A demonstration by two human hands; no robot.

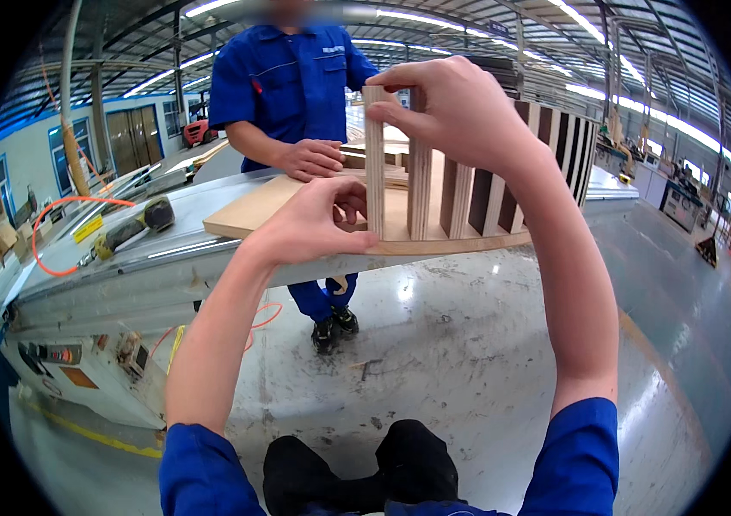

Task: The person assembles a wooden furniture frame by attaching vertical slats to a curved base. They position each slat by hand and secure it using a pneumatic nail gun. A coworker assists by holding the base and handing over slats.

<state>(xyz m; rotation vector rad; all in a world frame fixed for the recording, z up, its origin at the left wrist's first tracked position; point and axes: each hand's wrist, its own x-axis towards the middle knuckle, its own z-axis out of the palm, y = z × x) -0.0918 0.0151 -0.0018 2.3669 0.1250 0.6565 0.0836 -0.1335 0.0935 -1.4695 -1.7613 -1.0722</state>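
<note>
A narrow plywood strip (374, 163) stands upright on the edge of a flat wooden board (460, 246). My right hand (473, 112) pinches the strip's top between thumb and fingers. Down at its foot, my left hand (310, 219) curls around the strip, with the thumb along the board's edge; its fingertips are partly hidden. To the right, several upright slats (469, 202), some pale and some dark, stand in a spaced row on the same board. Part of the row is hidden behind my right hand and forearm.
A co-worker in blue (284, 95) stands across the table, one hand (312, 159) resting by the boards. On the metal worktable (159, 267) lie a cordless power tool (133, 228) and an orange hose (36, 232). A control panel (60, 354) sits below at left.
</note>
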